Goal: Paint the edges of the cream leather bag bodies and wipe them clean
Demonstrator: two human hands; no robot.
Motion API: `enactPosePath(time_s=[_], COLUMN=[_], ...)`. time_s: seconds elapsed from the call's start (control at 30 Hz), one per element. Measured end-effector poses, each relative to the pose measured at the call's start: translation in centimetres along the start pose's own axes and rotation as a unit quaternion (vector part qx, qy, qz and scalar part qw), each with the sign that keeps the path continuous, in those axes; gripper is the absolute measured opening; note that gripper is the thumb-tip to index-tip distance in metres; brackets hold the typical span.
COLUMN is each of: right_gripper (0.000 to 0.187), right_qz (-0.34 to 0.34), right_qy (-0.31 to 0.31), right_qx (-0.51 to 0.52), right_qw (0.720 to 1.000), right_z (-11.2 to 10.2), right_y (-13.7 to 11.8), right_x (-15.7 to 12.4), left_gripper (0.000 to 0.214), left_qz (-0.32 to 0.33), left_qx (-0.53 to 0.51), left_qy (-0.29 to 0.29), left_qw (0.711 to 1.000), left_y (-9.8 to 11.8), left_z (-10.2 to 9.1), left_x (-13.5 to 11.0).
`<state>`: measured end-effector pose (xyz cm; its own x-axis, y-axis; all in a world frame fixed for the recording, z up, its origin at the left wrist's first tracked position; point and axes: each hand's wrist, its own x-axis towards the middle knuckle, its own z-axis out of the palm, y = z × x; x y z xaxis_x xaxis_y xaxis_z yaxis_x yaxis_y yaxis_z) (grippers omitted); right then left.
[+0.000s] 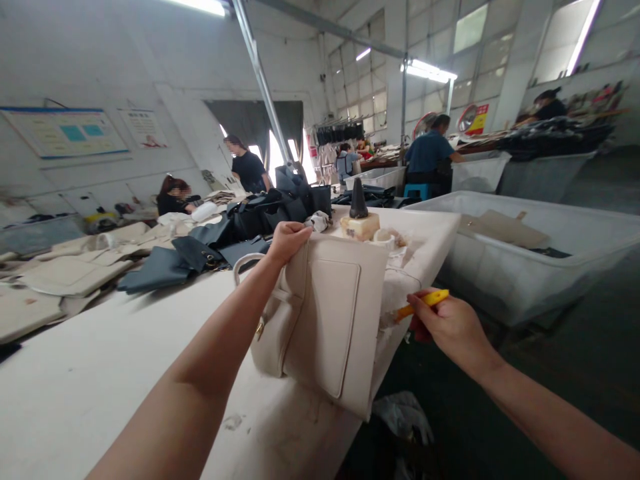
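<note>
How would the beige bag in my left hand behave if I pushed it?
The beige bag probably feels fairly stiff, since its wide panel looks flat. Pushed outward, it could slip off the table, as its lower corner reaches the edge.

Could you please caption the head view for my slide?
Left hand grips a beige handbag at its top; right hand, a yellow-handled brush.

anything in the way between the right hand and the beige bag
Only the yellow-handled brush that the right hand holds, its end pointing toward the beige bag; nothing else visible stands between them.
</note>
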<state>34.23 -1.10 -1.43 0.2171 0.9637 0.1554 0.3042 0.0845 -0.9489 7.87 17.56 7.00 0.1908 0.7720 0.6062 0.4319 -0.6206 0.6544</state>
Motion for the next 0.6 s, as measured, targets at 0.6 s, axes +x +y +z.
enactPosePath(time_s=[0.6], right_gripper=[0.053], right_qz=[0.062], right_qy=[-0.073], right_qx=[-0.003], right_qw=[0.995], right_z=[-0.5], right_y=[-0.6], right_x=[-1.4], left_gripper=[0.046], left_qz=[0.051], left_qx=[-0.032], left_qy=[0.102], left_qw=[0.993], left_y=[1.6], left_z=[-2.0], left_x=[-1.7])
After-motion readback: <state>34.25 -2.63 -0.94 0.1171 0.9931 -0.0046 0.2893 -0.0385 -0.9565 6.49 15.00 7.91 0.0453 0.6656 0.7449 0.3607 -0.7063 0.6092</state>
